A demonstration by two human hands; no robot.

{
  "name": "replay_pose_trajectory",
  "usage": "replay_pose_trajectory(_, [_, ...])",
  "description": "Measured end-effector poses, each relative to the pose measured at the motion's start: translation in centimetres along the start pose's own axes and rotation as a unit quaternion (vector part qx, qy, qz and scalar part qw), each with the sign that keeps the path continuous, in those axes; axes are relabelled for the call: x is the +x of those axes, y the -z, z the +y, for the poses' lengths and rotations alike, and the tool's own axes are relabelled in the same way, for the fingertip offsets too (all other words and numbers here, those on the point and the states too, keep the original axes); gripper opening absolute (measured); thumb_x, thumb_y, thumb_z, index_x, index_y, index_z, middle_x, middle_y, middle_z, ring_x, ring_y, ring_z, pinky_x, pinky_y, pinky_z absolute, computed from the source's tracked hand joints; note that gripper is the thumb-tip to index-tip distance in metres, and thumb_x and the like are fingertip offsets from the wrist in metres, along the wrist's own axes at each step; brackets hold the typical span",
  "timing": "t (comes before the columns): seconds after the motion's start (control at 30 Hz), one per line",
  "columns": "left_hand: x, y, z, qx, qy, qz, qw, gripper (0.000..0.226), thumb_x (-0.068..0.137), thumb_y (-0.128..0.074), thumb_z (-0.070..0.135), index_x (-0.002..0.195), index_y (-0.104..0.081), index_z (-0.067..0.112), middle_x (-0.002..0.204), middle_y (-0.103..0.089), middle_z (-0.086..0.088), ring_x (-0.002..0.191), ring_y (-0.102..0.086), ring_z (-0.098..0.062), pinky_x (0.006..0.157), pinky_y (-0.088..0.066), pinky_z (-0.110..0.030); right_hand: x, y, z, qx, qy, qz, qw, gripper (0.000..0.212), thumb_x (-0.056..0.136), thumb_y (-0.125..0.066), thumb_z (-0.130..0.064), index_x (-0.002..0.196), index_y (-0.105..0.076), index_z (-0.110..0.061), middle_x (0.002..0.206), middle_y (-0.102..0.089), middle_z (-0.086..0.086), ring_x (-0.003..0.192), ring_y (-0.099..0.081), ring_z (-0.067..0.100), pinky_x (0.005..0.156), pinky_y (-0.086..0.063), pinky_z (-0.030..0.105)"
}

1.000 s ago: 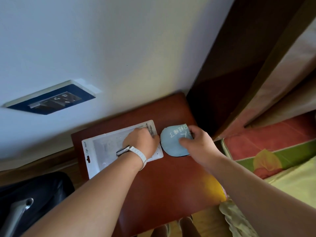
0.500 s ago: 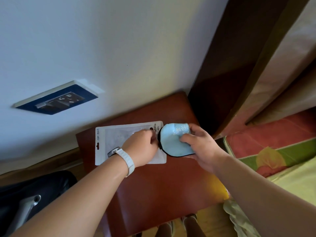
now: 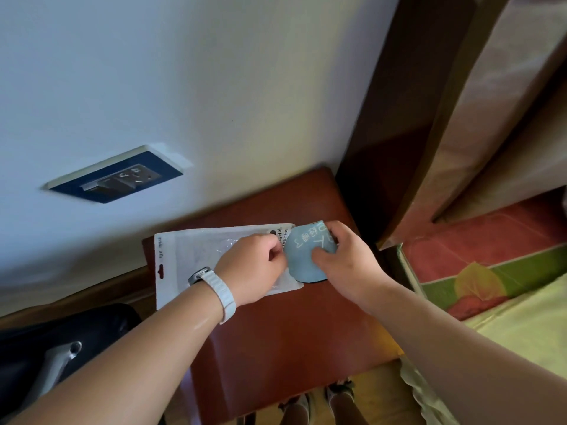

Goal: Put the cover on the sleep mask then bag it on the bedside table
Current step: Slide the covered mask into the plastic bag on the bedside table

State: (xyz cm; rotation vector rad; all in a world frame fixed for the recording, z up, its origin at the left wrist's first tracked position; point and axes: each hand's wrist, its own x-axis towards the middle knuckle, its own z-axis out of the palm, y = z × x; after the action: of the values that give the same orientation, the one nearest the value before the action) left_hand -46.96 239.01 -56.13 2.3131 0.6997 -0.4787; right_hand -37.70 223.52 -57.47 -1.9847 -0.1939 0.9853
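White wall behind with a dark blue socket panel (image 3: pixel 115 176), reddish-brown wooden bedside table (image 3: pixel 294 326) pushed against it, bed with yellow-green sheet (image 3: pixel 518 326) at right. Head view: a flat white-and-clear plastic packaging bag (image 3: pixel 196 256) lies on the far part of the table, hang-hole end to the left, printed open end to the right. Left hand (image 3: pixel 250 268), white watch strap (image 3: pixel 222 294) on wrist, rests on the bag's right end, fingers curled in and pinching at the bag's mouth edge. Right hand (image 3: pixel 343 259) grips the light blue folded sleep mask with white lettering (image 3: pixel 302 256), thumb on top, fingers wrapped over its far edge, closed on it. Mask sits at the bag's open end, touching it, black underside edge showing at bottom; cannot tell whether any of it is inside yet. Hands nearly touching each other.
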Motion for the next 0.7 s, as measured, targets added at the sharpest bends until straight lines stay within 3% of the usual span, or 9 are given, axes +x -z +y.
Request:
replay_pose_trajectory(0.13, [-0.2,-0.3,0.5,-0.028,0.003,0.002,1.000,0.023,0.087,-0.055,0.025,0.066,-0.057,0.019,0.056,-0.057,0.004,0.053,-0.055,-0.016,0.049,-0.039,-0.031,-0.9,-1.2,-0.7,-0.015,0.041,-0.004,0.999,0.010,0.083,-0.059,-0.021,0.091,-0.060,-0.027,0.073,-0.065,-0.005,0.055,-0.056,0.005,0.041,-0.040,0.018])
replay_pose_trajectory(0.27, [-0.5,-0.2,0.5,-0.054,0.009,0.012,0.998,0.023,0.088,-0.055,0.023,0.067,-0.059,0.015,0.053,-0.056,0.004,0.047,-0.049,-0.011,0.046,-0.037,-0.028,-1.5,-1.6,-0.5,-0.003,0.027,-0.015,1.000,0.015,0.087,-0.051,-0.024,0.094,-0.063,-0.029,0.078,-0.069,-0.005,0.060,-0.060,0.007,0.052,-0.049,0.030])
replay_pose_trajectory(0.37, [-0.8,-0.2,0.9,-0.059,0.003,0.003,0.998,0.021,0.088,-0.057,0.022,0.069,-0.061,0.013,0.054,-0.055,0.003,0.050,-0.048,-0.014,0.051,-0.039,-0.031,-1.6,-1.5,-0.2,-0.044,0.012,-0.025,0.999,0.015,0.085,-0.056,-0.023,0.098,-0.059,-0.030,0.083,-0.070,-0.007,0.069,-0.065,0.012,0.061,-0.056,0.035])
replay_pose_trajectory(0.53, [-1.3,-0.5,2.3,-0.083,-0.015,0.006,0.996,0.022,0.086,-0.057,0.018,0.064,-0.057,0.015,0.052,-0.051,0.004,0.050,-0.045,-0.011,0.052,-0.039,-0.031,-1.5,-1.5,-0.5,-0.099,0.030,0.003,0.995,0.008,0.079,-0.062,-0.018,0.077,-0.062,-0.026,0.070,-0.062,-0.011,0.059,-0.056,0.004,0.043,-0.040,0.012])
replay_pose_trajectory(0.7, [-1.3,-1.0,2.5,-0.099,-0.006,0.011,0.995,0.025,0.087,-0.058,0.019,0.062,-0.057,0.019,0.046,-0.048,0.006,0.043,-0.043,-0.007,0.045,-0.034,-0.024,-1.4,-1.2,-0.4,-0.076,-0.017,-0.047,0.996,0.022,0.083,-0.053,-0.011,0.090,-0.070,-0.023,0.061,-0.058,-0.007,0.035,-0.046,0.002,0.031,-0.029,0.013])
